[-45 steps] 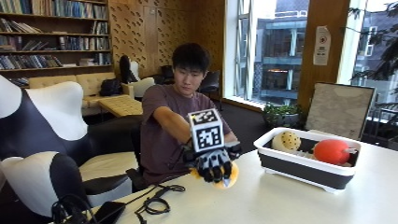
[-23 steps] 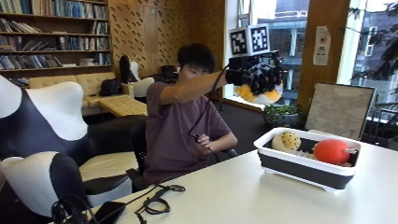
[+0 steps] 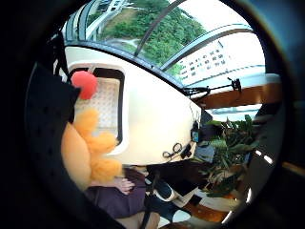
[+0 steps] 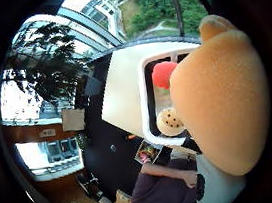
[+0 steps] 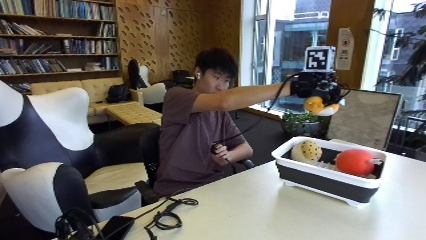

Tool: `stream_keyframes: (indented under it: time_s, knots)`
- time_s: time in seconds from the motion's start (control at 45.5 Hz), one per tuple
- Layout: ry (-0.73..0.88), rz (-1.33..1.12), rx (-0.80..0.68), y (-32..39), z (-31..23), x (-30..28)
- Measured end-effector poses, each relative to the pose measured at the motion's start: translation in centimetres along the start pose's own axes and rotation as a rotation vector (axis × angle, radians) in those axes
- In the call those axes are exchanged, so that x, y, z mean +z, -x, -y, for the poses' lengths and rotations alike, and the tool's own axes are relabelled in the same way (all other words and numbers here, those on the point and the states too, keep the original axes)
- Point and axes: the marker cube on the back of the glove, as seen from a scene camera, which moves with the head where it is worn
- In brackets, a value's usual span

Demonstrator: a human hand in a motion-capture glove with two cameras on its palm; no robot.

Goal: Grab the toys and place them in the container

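Note:
My gloved right hand [image 5: 318, 89] is held high above the white-rimmed black container [image 5: 313, 180], arm stretched out. It grips an orange and white plush toy [image 5: 319, 106], which hangs just below the fingers. The same orange plush [image 4: 221, 105] fills much of the thumb side palm view and shows as fluffy orange [image 3: 88, 150] beside the palm in the other. Far below lies the container [image 4: 145, 105] with a red ball [image 5: 354, 162] and a cream spotted toy [image 5: 307, 151] inside. The red ball [image 3: 85, 83] is also seen from above.
The container stands on a white table [image 5: 266, 215] near its far edge. A black cable coil [image 5: 166, 215] lies at the table's near left corner. A black and white chair [image 5: 46, 165] stands to the left. The person's bare left hand [image 5: 226, 150] rests at the chest.
The gloved hand rose from the table with the orange plush and swung up and right. It is now high above the container.

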Motion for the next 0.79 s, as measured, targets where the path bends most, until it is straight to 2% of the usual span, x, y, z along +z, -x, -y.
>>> stream_keyframes:
  time_s: [0.066, 0.264, 0.44, 0.506, 0.572, 0.792]
  knots:
    - [0.026, -0.024, -0.057, 1.4, 0.7, 1.9]
    - [0.125, 0.024, -0.032, 5.3, 2.4, 7.1]
    - [0.286, -0.186, -0.139, 3.7, 2.7, 11.9]
    - [0.313, -0.139, -0.154, 3.6, 2.7, 12.2]
    - [0.295, -0.037, -0.120, 4.2, 2.9, 11.8]
    - [0.143, -0.116, -0.202, 1.3, 2.5, 8.1]
